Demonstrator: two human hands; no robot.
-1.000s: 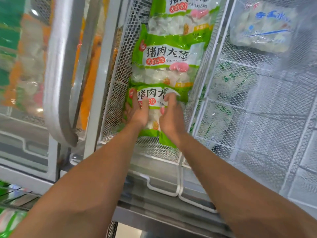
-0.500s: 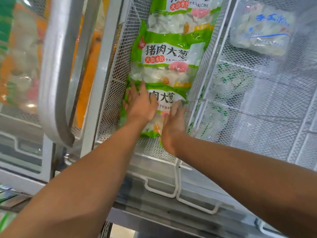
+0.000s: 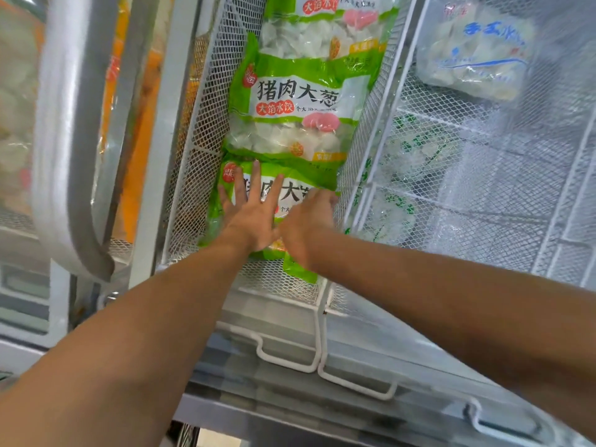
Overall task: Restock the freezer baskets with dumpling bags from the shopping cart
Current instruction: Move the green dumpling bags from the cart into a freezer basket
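Three green dumpling bags lie in a row in the white mesh freezer basket (image 3: 196,175). The nearest bag (image 3: 292,188) sits at the basket's front end, under both my hands. My left hand (image 3: 250,211) lies flat on the bag's left half with straight, spread fingers. My right hand (image 3: 306,224) presses on the bag's right side, next to the basket's right wall, its fingers partly blurred. The middle bag (image 3: 296,108) overlaps the nearest one; the far bag (image 3: 325,24) is cut off at the top.
A neighbouring mesh basket (image 3: 467,195) on the right holds a pale bag with blue print (image 3: 474,50) and green-printed bags below. The open glass lid's grey frame (image 3: 64,156) curves at left, orange bags behind it. White basket handles (image 3: 290,362) hang over the freezer's front edge.
My left hand has flattened and spread its fingers across the nearest bag. My right hand has slid up onto the bag's right side, and the bag has settled lower into the basket.
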